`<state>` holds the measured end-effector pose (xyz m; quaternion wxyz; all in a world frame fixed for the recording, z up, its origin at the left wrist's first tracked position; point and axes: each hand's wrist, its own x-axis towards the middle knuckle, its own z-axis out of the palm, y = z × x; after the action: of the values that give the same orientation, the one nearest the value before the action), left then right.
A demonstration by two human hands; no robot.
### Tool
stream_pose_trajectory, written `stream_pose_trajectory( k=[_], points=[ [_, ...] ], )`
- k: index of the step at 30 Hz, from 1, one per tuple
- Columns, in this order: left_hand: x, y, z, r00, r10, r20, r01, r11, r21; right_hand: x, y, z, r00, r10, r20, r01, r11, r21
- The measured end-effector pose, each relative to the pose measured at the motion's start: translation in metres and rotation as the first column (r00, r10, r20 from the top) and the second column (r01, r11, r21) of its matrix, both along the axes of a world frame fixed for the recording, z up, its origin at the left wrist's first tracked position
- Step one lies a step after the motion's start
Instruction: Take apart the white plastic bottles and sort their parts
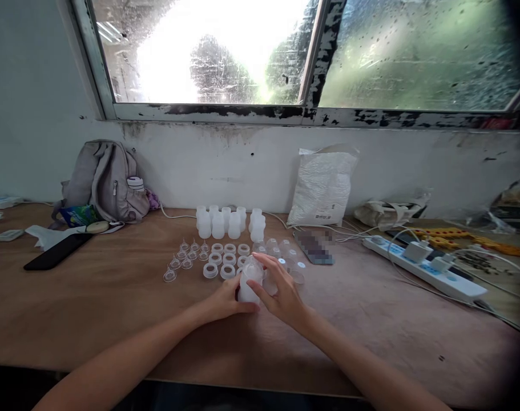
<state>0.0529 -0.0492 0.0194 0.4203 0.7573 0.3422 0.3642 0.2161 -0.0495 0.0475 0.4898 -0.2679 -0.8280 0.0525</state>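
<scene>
A translucent white baby bottle [249,290] stands upright near the middle of the table, with a clear top piece on it. My left hand [226,299] wraps round its lower left side. Over the top and right side curve the fingers and thumb of my right hand [284,295], closed on its upper part. Just beyond are white collar rings [210,270] in rows. Clear bottle nipples [169,276] stand to their left. Dome-shaped clear caps [301,266], partly hidden by my right hand, lie to the right. Several white bottles [218,226] are grouped behind.
A phone [314,247] lies right of the caps, before a white plastic bag [322,188]. Farther right runs a power strip [426,271] with plugs and cables. At the left are a grey backpack [108,182] and a black flat case [56,252]. The table [114,319] meets a windowed wall.
</scene>
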Motion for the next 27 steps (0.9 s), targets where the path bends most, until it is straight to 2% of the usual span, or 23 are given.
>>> stream_pose_trajectory(
  k=[7,14,20,27],
  points=[
    [0.001,0.001,0.0,0.998,-0.037,0.042,0.036,0.999,0.011,-0.001,0.0,-0.003,0.999,-0.041,0.01,0.042,0.996,-0.083],
    [0.002,0.001,0.001,0.996,-0.067,0.062,0.065,0.997,0.044,-0.001,0.0,-0.008,1.0,-0.029,0.006,0.03,0.99,-0.141],
    [0.003,0.002,-0.002,0.996,-0.063,0.055,0.06,0.996,0.061,-0.003,0.0,-0.02,0.998,-0.058,-0.04,0.052,0.989,-0.142],
    [0.002,-0.002,-0.001,0.997,-0.079,-0.02,0.081,0.988,0.133,-0.002,0.005,-0.021,1.0,-0.015,0.012,0.016,0.992,-0.126]
  ],
)
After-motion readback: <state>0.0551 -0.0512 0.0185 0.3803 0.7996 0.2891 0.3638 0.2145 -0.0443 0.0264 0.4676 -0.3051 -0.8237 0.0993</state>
